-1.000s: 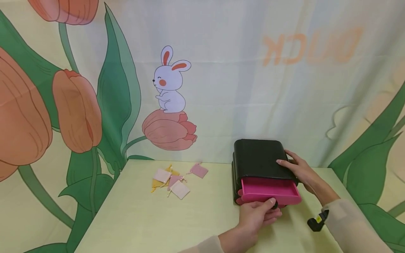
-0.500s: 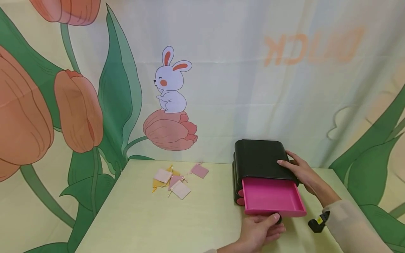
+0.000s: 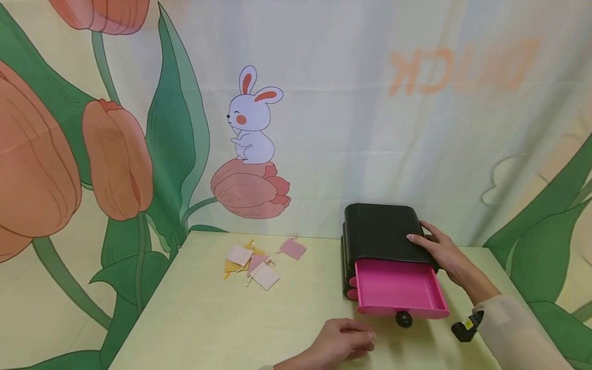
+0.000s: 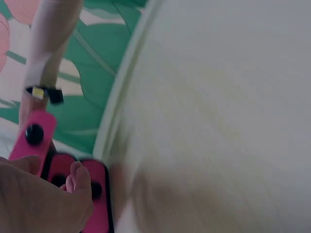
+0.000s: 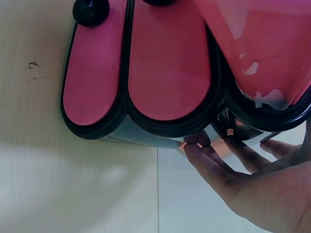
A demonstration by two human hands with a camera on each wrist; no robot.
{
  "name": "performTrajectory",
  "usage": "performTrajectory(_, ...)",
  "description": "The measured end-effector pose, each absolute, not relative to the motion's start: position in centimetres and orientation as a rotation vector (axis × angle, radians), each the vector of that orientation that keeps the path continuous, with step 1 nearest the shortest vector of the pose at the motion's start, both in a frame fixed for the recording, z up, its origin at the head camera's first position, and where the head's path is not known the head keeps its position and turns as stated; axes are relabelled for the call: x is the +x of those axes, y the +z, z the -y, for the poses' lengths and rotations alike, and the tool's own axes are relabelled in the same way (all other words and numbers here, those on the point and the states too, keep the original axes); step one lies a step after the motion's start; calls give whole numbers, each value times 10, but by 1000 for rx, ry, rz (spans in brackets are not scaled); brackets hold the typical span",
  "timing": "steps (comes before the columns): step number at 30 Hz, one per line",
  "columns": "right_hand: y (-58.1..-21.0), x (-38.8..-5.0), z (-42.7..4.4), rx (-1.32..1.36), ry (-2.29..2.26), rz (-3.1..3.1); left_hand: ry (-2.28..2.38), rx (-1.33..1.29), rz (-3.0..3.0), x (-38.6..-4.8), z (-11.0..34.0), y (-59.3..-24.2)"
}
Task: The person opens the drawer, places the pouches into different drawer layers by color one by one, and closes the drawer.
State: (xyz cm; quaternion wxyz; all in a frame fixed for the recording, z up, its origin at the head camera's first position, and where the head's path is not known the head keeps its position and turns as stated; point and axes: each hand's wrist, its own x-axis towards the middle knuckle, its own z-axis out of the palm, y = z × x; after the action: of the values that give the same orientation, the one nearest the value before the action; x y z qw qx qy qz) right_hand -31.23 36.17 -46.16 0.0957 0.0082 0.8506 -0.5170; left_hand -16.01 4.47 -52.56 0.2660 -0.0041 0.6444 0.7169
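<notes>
Drawer point(image 3: 393, 290) seems drawn, cabinet point(image 3: 381, 231) pressed by right hand point(image 3: 446, 254), left hand point(image 3: 339, 341) unladen. Pouches point(image 3: 259, 264) near table's point(image 3: 208, 324) back edge may be wanted.

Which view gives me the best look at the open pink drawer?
The head view: it shows the open pink drawer's inside and its black knob. The left wrist view shows mainly its front and knob; the right wrist view catches only part, cut off by the frame.
</notes>
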Motion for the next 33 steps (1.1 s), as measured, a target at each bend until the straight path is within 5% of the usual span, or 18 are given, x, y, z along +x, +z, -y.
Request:
performTrajectory(17, -459, -310, -360, 23, -1538, -2516, 1673, -95, -2742, -264, 123, -555)
performTrajectory(33, -461, -309, -360, 13, -1563, -2511, 1389, -274, -2935, -306, 166, -584)
